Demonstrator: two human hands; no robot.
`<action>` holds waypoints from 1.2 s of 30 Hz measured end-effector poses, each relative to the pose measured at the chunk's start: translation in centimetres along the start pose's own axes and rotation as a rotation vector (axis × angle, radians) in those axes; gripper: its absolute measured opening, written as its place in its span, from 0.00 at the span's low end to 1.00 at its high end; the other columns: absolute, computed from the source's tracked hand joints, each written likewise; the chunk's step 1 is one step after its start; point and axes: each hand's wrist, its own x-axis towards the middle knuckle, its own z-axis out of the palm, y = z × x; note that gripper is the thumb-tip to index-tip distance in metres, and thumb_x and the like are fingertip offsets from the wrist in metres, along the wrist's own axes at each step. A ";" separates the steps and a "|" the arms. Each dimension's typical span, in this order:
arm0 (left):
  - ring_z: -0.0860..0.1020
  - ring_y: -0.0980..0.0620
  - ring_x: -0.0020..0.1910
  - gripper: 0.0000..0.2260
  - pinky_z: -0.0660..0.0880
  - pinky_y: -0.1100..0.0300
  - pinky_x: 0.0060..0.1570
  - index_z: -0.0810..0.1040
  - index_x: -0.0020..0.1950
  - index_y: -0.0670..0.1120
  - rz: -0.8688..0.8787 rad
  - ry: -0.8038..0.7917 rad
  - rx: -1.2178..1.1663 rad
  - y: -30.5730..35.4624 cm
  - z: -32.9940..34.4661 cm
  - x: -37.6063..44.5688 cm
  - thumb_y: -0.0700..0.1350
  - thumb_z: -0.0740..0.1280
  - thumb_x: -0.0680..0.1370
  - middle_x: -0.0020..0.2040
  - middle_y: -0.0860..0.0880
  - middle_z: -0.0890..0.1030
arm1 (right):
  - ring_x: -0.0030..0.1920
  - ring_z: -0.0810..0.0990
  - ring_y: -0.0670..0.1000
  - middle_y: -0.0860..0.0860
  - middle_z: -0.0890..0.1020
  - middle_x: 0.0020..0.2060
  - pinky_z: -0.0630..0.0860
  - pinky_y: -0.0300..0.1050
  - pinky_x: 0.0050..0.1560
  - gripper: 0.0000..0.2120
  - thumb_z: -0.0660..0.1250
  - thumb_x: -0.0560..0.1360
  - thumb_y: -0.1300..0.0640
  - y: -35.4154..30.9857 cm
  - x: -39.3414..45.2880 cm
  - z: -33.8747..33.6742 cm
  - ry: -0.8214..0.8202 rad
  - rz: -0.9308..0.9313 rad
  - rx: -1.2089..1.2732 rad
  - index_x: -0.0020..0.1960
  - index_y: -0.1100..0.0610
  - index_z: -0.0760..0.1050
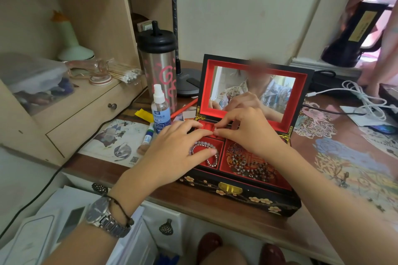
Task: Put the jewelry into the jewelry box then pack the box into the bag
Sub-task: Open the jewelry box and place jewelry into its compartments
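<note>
On a cluttered desk (215,206) sits a black jewelry box (241,191), lid raised, mirror (252,90) facing the person. Both hands reach into its red interior. Left hand (172,153) lies over the front left compartment, fingers fairly straight across a pale bead bracelet (202,146). Right hand (247,129) has curled fingertips at the back ring slots; whether it pinches anything cannot be told. Dark bead necklace (249,168) lies in the front right compartment.
</note>
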 end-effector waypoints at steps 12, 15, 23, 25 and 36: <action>0.61 0.58 0.66 0.26 0.59 0.54 0.64 0.66 0.68 0.61 -0.009 -0.011 -0.014 0.1 0.0 0.0 0.68 0.51 0.73 0.66 0.60 0.67 | 0.42 0.81 0.45 0.47 0.85 0.43 0.80 0.46 0.46 0.07 0.73 0.71 0.55 0.0 -0.4 -0.5 -0.054 -0.085 -0.069 0.48 0.54 0.84; 0.61 0.58 0.66 0.26 0.60 0.54 0.64 0.66 0.68 0.61 -0.016 -0.009 -0.017 0.1 -0.1 0.0 0.68 0.51 0.72 0.66 0.59 0.67 | 0.44 0.82 0.44 0.47 0.86 0.45 0.80 0.46 0.49 0.09 0.71 0.71 0.55 0.0 -0.5 -0.8 -0.085 -0.100 -0.058 0.50 0.54 0.84; 0.60 0.58 0.67 0.26 0.58 0.54 0.64 0.65 0.69 0.61 -0.016 -0.008 -0.006 0.2 0.0 -0.1 0.67 0.52 0.73 0.67 0.59 0.66 | 0.47 0.81 0.44 0.46 0.85 0.48 0.80 0.47 0.50 0.13 0.72 0.70 0.48 0.0 -0.8 -1.2 -0.128 -0.102 -0.051 0.52 0.53 0.83; 0.60 0.58 0.67 0.25 0.58 0.55 0.64 0.65 0.69 0.61 -0.016 -0.005 -0.007 0.2 0.0 -0.1 0.67 0.52 0.74 0.67 0.59 0.66 | 0.47 0.81 0.44 0.46 0.85 0.48 0.80 0.47 0.51 0.14 0.72 0.70 0.47 0.1 -0.8 -1.2 -0.122 -0.102 -0.055 0.52 0.53 0.83; 0.62 0.58 0.66 0.25 0.59 0.54 0.64 0.66 0.68 0.61 -0.009 0.001 -0.001 0.1 0.1 0.1 0.67 0.53 0.73 0.66 0.59 0.67 | 0.48 0.80 0.47 0.47 0.84 0.49 0.79 0.49 0.51 0.15 0.70 0.71 0.45 -0.1 -0.8 -0.9 -0.149 -0.111 -0.115 0.53 0.53 0.83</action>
